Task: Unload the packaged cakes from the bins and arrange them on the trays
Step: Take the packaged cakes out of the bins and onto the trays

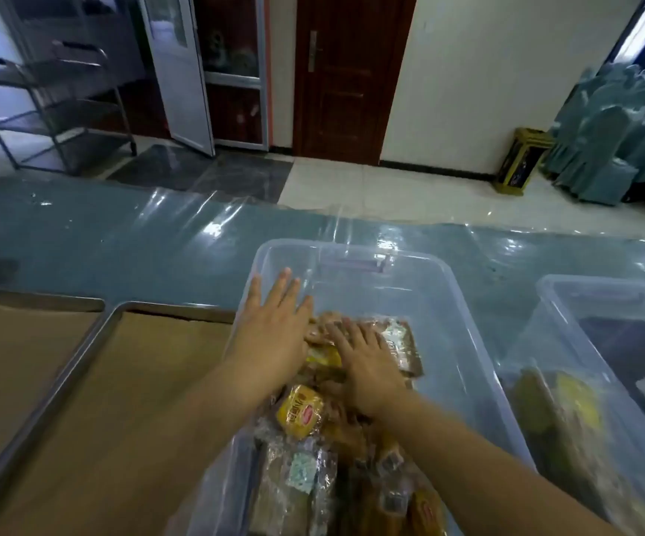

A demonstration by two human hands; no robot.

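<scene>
A clear plastic bin [444, 303] stands in the middle of the table, its near half piled with packaged cakes [299, 413] in yellow and clear wrappers. My left hand [274, 330] is stretched flat over the bin's left wall, fingers straight and holding nothing. My right hand [363, 359] lies palm down on the top of the pile, fingers spread across a clear-wrapped brown cake [402, 342]. Two metal trays lined with brown paper, the nearer tray [81, 365] and a further tray [3, 295], sit to the left of the bin.
A second clear bin [599, 303] with more packaged cakes stands at the right edge. The table [139, 241] has a blue-grey cloth under shiny plastic film. Beyond it are a metal rack [54, 110], a brown door and stacked covered chairs [622, 141].
</scene>
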